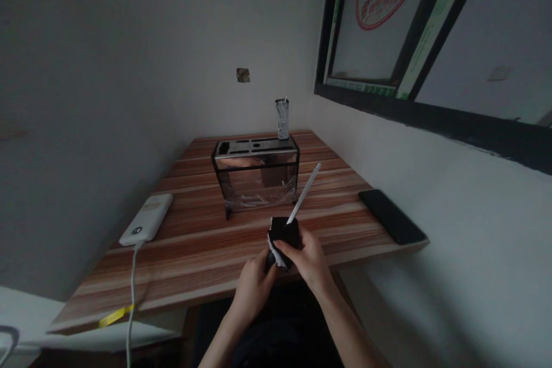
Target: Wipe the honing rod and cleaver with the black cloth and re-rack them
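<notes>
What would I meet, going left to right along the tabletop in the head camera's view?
Yellow strip → white device → clear black-framed tank → white stick → flat black slab.

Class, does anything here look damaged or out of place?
Yes: the grey-white back wall has a ragged brown patch, possibly damage, breaking its pale surface. The black, squarish block between the left hand and right hand also has a rough, torn-looking white edge.
</notes>
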`<state>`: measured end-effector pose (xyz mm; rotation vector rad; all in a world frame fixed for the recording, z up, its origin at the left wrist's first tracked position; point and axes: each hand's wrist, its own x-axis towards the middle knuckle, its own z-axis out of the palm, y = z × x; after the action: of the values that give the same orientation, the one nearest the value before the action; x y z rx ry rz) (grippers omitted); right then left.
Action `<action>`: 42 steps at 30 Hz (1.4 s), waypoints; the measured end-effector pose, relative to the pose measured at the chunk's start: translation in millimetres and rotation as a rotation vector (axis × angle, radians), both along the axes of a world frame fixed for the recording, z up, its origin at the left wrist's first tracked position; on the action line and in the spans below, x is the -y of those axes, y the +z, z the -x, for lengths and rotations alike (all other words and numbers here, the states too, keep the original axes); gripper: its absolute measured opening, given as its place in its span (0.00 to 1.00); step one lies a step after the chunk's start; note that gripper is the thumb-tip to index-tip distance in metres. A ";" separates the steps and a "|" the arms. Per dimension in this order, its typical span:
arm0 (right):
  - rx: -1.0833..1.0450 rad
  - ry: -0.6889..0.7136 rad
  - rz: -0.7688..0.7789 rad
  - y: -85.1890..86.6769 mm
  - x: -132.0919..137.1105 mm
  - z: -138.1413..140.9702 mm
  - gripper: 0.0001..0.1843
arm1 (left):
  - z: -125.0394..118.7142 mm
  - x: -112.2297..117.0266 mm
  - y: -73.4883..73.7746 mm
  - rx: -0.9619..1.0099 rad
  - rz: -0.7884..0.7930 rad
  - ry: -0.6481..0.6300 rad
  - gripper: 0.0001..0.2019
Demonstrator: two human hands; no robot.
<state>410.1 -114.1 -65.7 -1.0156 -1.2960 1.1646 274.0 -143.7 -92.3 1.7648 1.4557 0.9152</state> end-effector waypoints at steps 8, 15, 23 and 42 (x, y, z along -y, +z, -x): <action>-0.021 -0.053 0.024 -0.9 -0.5 -0.5 0.17 | 0.3 -0.9 -1.1 -0.048 0.026 -0.007 0.12; -0.095 -0.018 0.031 1.4 -1.5 -5.4 0.18 | -0.4 -1.2 1.5 -0.047 0.040 -0.026 0.14; -0.124 -0.008 0.005 5.4 -11.2 -14.3 0.17 | -1.6 -0.4 5.2 -0.056 0.033 -0.023 0.11; -0.254 -0.243 -0.151 50.7 -58.2 -50.7 0.13 | -2.2 1.5 4.3 -0.081 -0.002 -0.033 0.11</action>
<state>460.8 -55.9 -15.0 -0.8571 -1.0120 0.9603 276.2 -145.2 -88.0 1.8408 1.4725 0.8378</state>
